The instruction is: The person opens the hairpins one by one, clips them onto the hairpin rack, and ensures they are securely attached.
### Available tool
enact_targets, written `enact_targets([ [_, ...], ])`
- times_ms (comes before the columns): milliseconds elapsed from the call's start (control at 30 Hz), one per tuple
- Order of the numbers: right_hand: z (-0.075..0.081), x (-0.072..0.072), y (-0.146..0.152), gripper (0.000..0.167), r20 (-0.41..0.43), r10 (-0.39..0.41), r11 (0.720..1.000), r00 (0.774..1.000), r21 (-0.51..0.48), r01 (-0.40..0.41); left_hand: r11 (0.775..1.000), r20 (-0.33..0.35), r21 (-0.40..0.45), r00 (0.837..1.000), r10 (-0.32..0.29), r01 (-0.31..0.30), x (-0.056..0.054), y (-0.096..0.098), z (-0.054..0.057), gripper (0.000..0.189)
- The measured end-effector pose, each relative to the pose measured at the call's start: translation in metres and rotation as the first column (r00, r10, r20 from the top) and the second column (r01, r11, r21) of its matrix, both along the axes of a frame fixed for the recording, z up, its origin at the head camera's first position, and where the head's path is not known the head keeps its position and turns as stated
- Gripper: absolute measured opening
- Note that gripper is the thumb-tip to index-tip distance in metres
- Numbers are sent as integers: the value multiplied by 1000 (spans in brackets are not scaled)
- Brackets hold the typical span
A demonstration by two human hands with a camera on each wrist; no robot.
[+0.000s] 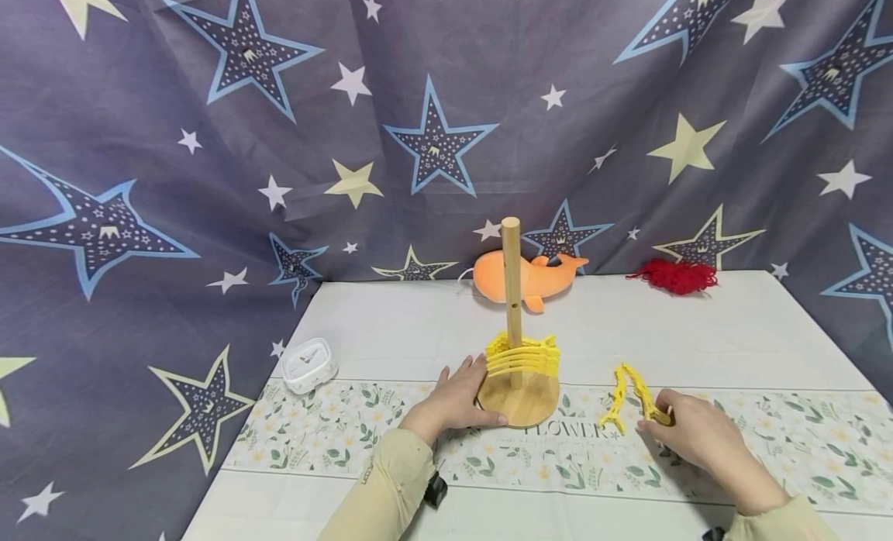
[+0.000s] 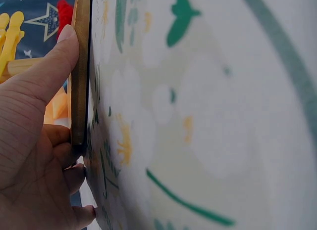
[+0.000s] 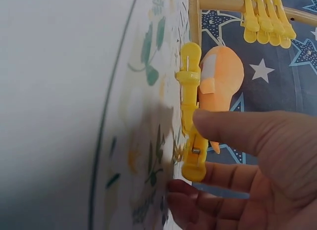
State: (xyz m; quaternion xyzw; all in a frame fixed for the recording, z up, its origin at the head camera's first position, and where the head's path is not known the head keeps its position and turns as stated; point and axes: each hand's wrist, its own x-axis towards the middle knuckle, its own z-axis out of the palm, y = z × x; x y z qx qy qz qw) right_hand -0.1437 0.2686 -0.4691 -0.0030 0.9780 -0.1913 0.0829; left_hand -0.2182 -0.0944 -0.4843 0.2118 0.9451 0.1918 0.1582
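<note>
A wooden stand, a post (image 1: pixel 512 285) on a round base (image 1: pixel 526 405), stands mid-table with several yellow plastic clip hangers (image 1: pixel 526 359) stacked around its post. My left hand (image 1: pixel 453 397) grips the left and front rim of the base, its thumb (image 2: pixel 59 62) along the edge and the fingers curled at the side. To the right, another yellow clip hanger (image 1: pixel 618 394) lies bent in a V on the table. My right hand (image 1: pixel 701 432) pinches its right end between thumb and fingers; a clip with a small spring (image 3: pixel 195 152) shows there in the right wrist view.
An orange plush whale (image 1: pixel 551 281) lies behind the stand. Red yarn-like material (image 1: pixel 677 277) is at the back right, and a white clock (image 1: pixel 308 364) sits at the left edge. A flower-printed cloth (image 1: pixel 314 429) covers the table; a star-patterned curtain (image 1: pixel 432 215) hangs behind.
</note>
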Motion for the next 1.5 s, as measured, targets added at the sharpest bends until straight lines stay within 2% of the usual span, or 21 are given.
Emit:
enact_targets([
  [267,4,0,4,43,-51,-40,999,998,-19,40,1000,4,-8,1000,-4,4,0,0,0,112],
  [367,5,1,5,47,-101,-55,998,993,-32,52,1000,3,-9,1000,-4,4,-1,0,-1,112],
  [467,6,2,4,45,-193,-77,996,978,-58,67,1000,1,-7,1000,-4,4,-1,0,-1,112],
  [633,7,5,3,40,-326,-109,992,939,-98,81,1000,0,-9,1000,-4,4,-1,0,-1,112],
  [900,14,5,-1,41,-357,-157,978,921,-185,95,1000,-1,-9,1000,-8,8,0,0,0,112],
  [1233,30,6,-13,37,-472,-133,963,871,-271,0,1000,6,-7,1000,-3,3,0,0,1,112],
  [1500,39,10,-24,35,-586,-132,931,799,-350,-103,1000,10,-12,1000,-4,4,-1,0,1,112],
])
